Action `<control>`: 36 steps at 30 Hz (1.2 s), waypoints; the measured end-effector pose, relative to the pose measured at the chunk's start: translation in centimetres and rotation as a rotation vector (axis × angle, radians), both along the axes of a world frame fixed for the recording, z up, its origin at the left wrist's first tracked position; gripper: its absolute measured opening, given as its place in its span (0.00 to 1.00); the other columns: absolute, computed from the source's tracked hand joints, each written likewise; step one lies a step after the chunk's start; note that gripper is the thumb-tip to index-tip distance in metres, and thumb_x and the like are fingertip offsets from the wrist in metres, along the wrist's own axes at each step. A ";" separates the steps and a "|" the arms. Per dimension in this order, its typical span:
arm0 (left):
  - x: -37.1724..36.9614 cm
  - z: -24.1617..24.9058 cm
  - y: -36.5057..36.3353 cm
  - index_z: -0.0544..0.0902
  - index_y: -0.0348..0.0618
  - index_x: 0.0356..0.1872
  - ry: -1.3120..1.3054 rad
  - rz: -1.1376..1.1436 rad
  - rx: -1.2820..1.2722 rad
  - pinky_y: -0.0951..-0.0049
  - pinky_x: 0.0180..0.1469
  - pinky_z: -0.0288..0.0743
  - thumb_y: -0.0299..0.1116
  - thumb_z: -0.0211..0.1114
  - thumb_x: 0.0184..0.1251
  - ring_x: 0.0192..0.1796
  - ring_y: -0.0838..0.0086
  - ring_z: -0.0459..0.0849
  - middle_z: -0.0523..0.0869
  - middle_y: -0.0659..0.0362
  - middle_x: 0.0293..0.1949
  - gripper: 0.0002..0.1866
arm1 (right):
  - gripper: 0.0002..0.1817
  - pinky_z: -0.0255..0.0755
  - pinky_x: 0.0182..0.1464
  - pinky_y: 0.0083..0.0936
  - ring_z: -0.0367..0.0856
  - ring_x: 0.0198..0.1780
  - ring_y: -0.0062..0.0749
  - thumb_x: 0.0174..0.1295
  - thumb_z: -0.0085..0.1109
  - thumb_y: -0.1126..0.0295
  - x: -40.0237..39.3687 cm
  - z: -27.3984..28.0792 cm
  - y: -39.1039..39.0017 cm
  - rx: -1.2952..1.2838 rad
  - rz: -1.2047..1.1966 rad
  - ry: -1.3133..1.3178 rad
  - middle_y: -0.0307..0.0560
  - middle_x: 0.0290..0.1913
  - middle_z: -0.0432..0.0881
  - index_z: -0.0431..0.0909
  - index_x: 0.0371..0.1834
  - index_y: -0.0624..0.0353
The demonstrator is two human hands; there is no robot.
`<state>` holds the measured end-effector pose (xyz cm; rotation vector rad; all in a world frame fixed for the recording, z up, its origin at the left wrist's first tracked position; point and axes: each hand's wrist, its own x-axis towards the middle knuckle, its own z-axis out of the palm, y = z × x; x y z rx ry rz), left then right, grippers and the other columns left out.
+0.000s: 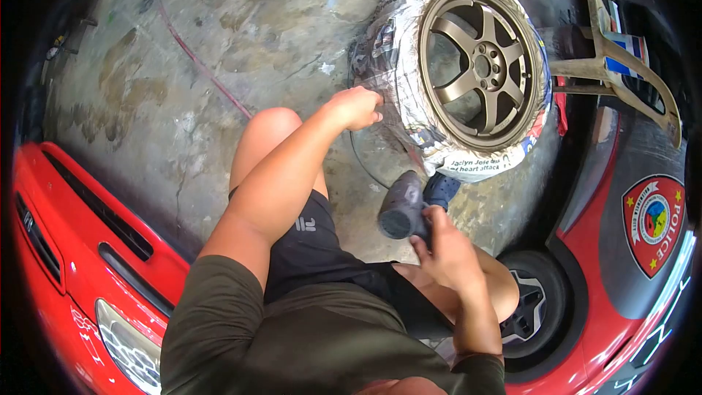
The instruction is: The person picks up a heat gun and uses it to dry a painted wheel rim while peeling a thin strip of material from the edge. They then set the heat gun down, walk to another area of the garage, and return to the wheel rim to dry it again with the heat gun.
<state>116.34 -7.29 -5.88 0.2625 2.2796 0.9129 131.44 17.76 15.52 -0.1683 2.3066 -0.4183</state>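
A bronze multi-spoke wheel [482,66] stands at the upper right, its tyre wrapped in newspaper [398,66] and clear plastic. My left hand [356,108] is at the near left side of the wrapping, its fingers curled at the plastic; whether they pinch it is too small to tell. In my right hand [446,249] is a dark grey heat gun or dryer [402,205], gripped by its handle below the wheel. The tool's wide round end faces me, and its narrower end points toward the wrapped tyre.
A red car front with a headlight [131,344] is at lower left. On the right are a red car with a police emblem [653,227], a black wheel [530,307] and a bronze-brown frame [614,66]. A reddish hose [191,55] crosses the stained concrete floor [256,22].
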 end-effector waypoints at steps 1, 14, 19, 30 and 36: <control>0.1 -0.4 0.0 0.85 0.43 0.67 0.013 -0.006 -0.005 0.50 0.66 0.81 0.45 0.69 0.76 0.64 0.48 0.88 0.91 0.42 0.58 0.25 | 0.30 0.81 0.57 0.55 0.87 0.57 0.67 0.67 0.72 0.63 -0.5 1.0 0.5 -0.032 -0.040 0.036 0.71 0.57 0.85 0.70 0.67 0.62; 0.0 0.3 0.7 0.86 0.39 0.63 0.000 -0.026 -0.057 0.49 0.61 0.83 0.50 0.70 0.76 0.59 0.46 0.90 0.93 0.43 0.53 0.26 | 0.18 0.78 0.46 0.32 0.81 0.38 0.29 0.72 0.69 0.69 -2.9 4.8 6.1 -0.230 -0.360 0.382 0.55 0.37 0.88 0.79 0.57 0.69; -0.2 0.8 1.4 0.86 0.37 0.61 0.040 -0.053 -0.091 0.49 0.60 0.83 0.54 0.67 0.77 0.57 0.45 0.90 0.93 0.42 0.51 0.28 | 0.19 0.76 0.52 0.26 0.79 0.45 0.24 0.76 0.65 0.69 -3.9 4.7 6.7 -0.326 -0.518 0.399 0.44 0.43 0.88 0.80 0.64 0.70; -0.4 0.3 1.6 0.88 0.36 0.59 0.032 -0.017 -0.055 0.48 0.60 0.82 0.55 0.67 0.76 0.57 0.44 0.90 0.92 0.39 0.50 0.29 | 0.15 0.72 0.39 0.22 0.78 0.35 0.20 0.81 0.63 0.65 -6.5 3.8 4.9 -0.666 -0.584 0.513 0.40 0.39 0.84 0.79 0.60 0.64; -0.6 0.3 1.6 0.91 0.39 0.55 0.107 0.064 -0.031 0.50 0.60 0.83 0.51 0.68 0.75 0.55 0.44 0.91 0.93 0.40 0.49 0.24 | 0.15 0.72 0.38 0.22 0.77 0.33 0.21 0.82 0.62 0.60 -11.1 5.1 3.9 -0.745 -0.541 0.534 0.40 0.37 0.82 0.80 0.56 0.62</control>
